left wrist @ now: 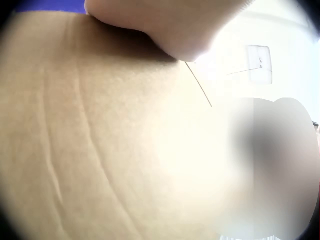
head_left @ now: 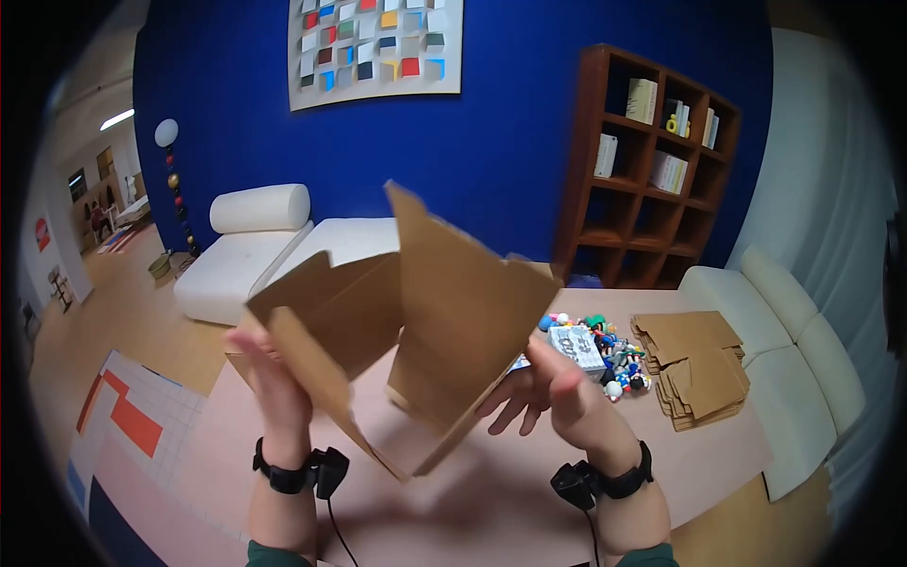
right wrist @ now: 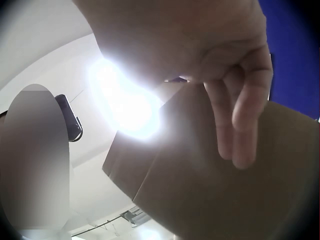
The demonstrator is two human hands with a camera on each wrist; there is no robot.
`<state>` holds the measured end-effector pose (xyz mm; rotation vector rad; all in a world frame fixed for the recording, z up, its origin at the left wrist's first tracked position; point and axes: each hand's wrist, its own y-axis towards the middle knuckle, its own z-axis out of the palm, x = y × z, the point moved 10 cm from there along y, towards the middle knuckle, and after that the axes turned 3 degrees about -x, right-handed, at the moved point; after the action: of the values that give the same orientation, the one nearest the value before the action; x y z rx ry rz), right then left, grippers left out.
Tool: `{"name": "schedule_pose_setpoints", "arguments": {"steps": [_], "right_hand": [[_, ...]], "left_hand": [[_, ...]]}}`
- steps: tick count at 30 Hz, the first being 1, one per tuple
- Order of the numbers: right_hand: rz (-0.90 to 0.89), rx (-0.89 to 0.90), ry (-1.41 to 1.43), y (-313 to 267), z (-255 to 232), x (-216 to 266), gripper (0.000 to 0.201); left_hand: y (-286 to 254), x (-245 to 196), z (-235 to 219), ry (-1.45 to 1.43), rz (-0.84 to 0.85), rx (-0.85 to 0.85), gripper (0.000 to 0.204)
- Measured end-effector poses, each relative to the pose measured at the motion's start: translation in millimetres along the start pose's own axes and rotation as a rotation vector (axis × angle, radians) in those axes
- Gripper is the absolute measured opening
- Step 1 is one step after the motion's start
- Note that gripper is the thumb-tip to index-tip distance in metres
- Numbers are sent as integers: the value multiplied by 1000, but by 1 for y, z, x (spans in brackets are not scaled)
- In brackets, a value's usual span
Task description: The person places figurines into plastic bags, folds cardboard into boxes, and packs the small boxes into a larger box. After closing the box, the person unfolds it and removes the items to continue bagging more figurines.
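Note:
A brown cardboard box (head_left: 472, 321), its flaps spread, is held up tilted over the table between both hands. At its left side my left hand (head_left: 279, 392) grips the cardboard, with part of the fingers hidden behind a flap. In the left wrist view, cardboard (left wrist: 90, 140) fills much of the picture below the hand (left wrist: 160, 20). My right hand (head_left: 567, 392) touches the box's right side, thumb apart from it and the other fingers extended. Fingers (right wrist: 244, 135) lie along the brown panel in the right wrist view.
On the pink table (head_left: 709, 463), a pile of small colourful toys (head_left: 624, 364) surrounds a patterned white box (head_left: 576, 350). Flattened cardboard boxes (head_left: 704, 383) are stacked at the right. White sofas (head_left: 250, 250) and a brown bookshelf (head_left: 605, 198) stand beyond.

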<state>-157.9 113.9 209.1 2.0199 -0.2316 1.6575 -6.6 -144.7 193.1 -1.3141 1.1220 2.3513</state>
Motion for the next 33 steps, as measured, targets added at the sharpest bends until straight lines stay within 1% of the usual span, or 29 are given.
{"name": "schedule_pose_setpoints", "arguments": {"steps": [1, 2, 3, 4, 5, 6, 7, 8, 10, 11, 12, 14, 15, 16, 17, 18, 19, 20, 21, 22, 23, 24, 26, 27, 28, 30, 31, 32, 33], "right_hand": [[5, 7, 3, 1, 5, -2, 108], [-6, -18, -125, 4, 9, -4, 95], [-20, -45, -253, 5, 10, -4, 85], [-19, -42, -252, 4, 12, -4, 85], [-5, -95, -398, 3, 8, -4, 78], [10, -146, -542, 2, 4, -5, 72], [8, -199, -586, -1, 0, -7, 67], [9, -192, -581, 0, -1, -8, 67], [16, -174, -677, -1, -4, -9, 63], [29, -163, -697, -1, -3, -8, 59], [31, -157, -692, -1, -3, -8, 59], [-19, -146, -802, 1, -2, -2, 59], [-18, -141, -798, 1, -2, -2, 59], [-57, -124, -840, 1, 1, 2, 60], [-96, -108, -882, 1, 4, 6, 61], [-96, -105, -876, 0, 4, 7, 61], [-138, -86, -915, 0, 7, 12, 62], [-181, -65, -953, 0, 11, 14, 63], [-181, -62, -948, 0, 11, 11, 63], [-286, -74, -920, 0, 14, 16, 60], [-393, -87, -892, -2, 17, 24, 57], [-394, -86, -889, -1, 18, 25, 57], [-497, 26, -958, -4, 35, 30, 53], [-499, 36, -895, -4, 40, 29, 49], [-499, 39, -892, -4, 45, 28, 49], [-516, -6, -964, -4, 48, 29, 42], [-518, -6, -964, -5, 49, 30, 42], [-496, -72, -1037, -4, 43, 33, 41], [-472, -137, -1110, -4, 37, 34, 41]], "left_hand": [[-1, 6, 2, 62, -15, -65, 80], [-1, 12, 10, 123, -29, -128, 76], [1, 5, 31, 221, 12, -21, 69], [2, 0, 50, 320, 54, 88, 62], [7, 2, 62, 329, 134, 167, 47], [5, 12, 67, 233, 10, 186, 42], [3, 13, 75, 154, 20, 203, 42], [1, 15, 81, 75, 30, 217, 43], [1, 25, 84, 213, -14, 257, 46], [1, 38, 83, 298, -67, 315, 47], [1, 41, 83, 303, -71, 310, 47], [1, 41, 85, 185, -59, 248, 45], [-2, 36, 87, 127, -61, 205, 37], [-1, 38, 83, 132, -64, 202, 37], [1, 33, 85, 231, 43, 273, 33], [0, 28, 90, 330, 150, 346, 31], [-2, 29, 93, 314, 62, 379, 31], [-1, 28, 91, 319, 58, 377, 31], [-3, 35, 92, 333, -16, 435, 29], [-6, 42, 93, 346, -90, 492, 28], [-6, 40, 95, 396, -88, 457, 25], [-6, 40, 94, 398, -88, 456, 25], [-7, 40, 95, 465, -64, 483, 21], [-7, 40, 96, 467, -66, 480, 21], [-8, 40, 97, 449, -87, 478, 23], [-7, 39, 95, 431, -106, 475, 27], [-9, 44, 94, 402, -175, 489, 29], [-10, 49, 92, 372, -243, 503, 31], [-9, 49, 89, 372, -242, 501, 31]]}}
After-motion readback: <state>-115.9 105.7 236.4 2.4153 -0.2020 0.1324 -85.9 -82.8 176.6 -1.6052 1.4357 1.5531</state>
